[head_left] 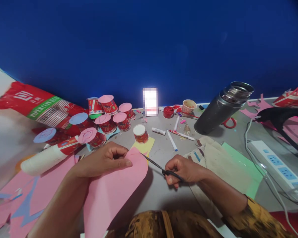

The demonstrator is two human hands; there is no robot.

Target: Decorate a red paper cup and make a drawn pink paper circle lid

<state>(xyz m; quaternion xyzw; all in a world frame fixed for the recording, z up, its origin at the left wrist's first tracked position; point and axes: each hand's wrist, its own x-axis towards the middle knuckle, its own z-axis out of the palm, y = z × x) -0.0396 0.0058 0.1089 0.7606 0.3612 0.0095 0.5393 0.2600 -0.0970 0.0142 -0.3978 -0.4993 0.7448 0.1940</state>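
Note:
A large sheet of pink paper (111,195) hangs from my left hand (109,160), pinched between thumb and fingers near its rounded top edge. My right hand (185,170) is closed round the black handles of a pair of scissors (155,164). The blades point left, and their tips meet the upper right edge of the pink paper. Just beyond the paper, an upturned red paper cup (140,134) with a white bottom stands on a yellow piece of paper (150,145).
Several red cups (109,105) topped with pink or blue discs stand left of centre, beside a pack of paper cups (46,105). Markers (172,140) lie mid-table. A dark flask (221,107), a cloth bag (213,162) and a power strip (278,165) occupy the right. Pink scraps (52,185) lie left.

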